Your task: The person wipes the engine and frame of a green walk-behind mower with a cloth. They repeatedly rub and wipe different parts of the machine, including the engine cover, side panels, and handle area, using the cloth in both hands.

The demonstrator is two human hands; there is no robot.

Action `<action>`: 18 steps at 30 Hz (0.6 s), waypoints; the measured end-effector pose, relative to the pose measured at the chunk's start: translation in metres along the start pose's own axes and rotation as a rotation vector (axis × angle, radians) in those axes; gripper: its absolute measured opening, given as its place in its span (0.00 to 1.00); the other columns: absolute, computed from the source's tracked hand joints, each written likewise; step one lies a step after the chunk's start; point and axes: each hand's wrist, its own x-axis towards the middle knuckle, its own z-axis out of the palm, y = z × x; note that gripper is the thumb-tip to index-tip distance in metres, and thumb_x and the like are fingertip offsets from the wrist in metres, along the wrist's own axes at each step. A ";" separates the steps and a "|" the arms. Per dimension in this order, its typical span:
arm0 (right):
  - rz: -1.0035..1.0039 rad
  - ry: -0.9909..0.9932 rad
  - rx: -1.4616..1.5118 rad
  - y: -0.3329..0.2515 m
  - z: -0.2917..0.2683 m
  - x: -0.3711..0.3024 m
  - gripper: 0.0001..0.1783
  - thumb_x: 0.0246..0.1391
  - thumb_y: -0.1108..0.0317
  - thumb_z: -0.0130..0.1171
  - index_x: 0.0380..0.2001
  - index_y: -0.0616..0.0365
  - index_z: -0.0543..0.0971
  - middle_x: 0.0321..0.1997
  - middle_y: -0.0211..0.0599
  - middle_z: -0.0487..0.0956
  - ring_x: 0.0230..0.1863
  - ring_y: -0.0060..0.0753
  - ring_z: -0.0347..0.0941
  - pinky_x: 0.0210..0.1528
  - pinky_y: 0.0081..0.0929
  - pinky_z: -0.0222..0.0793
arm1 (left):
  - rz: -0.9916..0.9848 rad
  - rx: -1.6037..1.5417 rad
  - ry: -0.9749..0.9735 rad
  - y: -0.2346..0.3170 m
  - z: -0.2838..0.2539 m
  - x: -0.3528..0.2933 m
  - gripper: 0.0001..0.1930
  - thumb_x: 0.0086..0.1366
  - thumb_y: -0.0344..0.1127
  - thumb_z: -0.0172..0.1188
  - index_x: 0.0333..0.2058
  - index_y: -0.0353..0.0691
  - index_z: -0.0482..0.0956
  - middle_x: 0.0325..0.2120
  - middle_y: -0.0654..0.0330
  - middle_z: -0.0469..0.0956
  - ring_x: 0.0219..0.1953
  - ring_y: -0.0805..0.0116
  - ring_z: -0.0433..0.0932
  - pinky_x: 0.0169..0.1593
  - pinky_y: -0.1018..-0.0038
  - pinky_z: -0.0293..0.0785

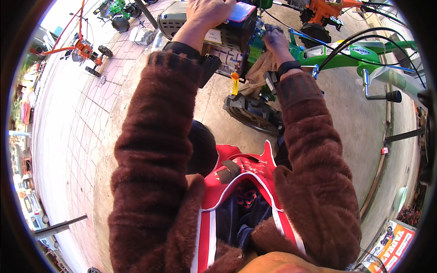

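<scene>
A small tiller with a black-and-grey engine and green bodywork stands at the top middle. My left hand lies on top of the engine, fingers stretched over it and partly cut off by the frame edge. Beside the green housing my right hand is closed, its fingers darkened, on a brown rag that hangs down against the machine. Below the rag sits a black wheel. An orange-capped dipstick with a yellow tag sticks out at the engine's lower side.
The tiller's green handle arm with black cables and a crank handle reaches to the right. Orange tillers stand at the far left and behind; a green machine is farther back. My red apron hangs in front of me.
</scene>
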 end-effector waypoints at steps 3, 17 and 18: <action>-0.133 0.012 -0.037 -0.002 -0.003 0.010 0.34 0.67 0.42 0.30 0.59 0.55 0.72 0.65 0.48 0.71 0.69 0.50 0.61 0.68 0.43 0.58 | -0.051 0.003 -0.071 -0.001 -0.001 0.001 0.18 0.61 0.46 0.47 0.33 0.43 0.84 0.41 0.53 0.83 0.49 0.53 0.78 0.55 0.58 0.70; -0.716 0.488 -0.248 0.029 0.021 -0.086 0.21 0.58 0.58 0.54 0.56 0.33 0.75 0.56 0.47 0.74 0.55 0.55 0.68 0.58 0.52 0.60 | -0.067 0.003 -0.086 -0.001 -0.006 0.002 0.21 0.62 0.47 0.45 0.40 0.44 0.84 0.46 0.51 0.81 0.53 0.52 0.76 0.58 0.59 0.68; -0.705 0.449 -0.242 0.027 0.021 -0.090 0.22 0.58 0.58 0.55 0.57 0.32 0.75 0.57 0.46 0.73 0.56 0.54 0.67 0.59 0.52 0.60 | -0.091 -0.018 -0.080 0.001 -0.007 0.002 0.21 0.62 0.47 0.45 0.40 0.44 0.84 0.46 0.51 0.81 0.53 0.51 0.76 0.59 0.59 0.67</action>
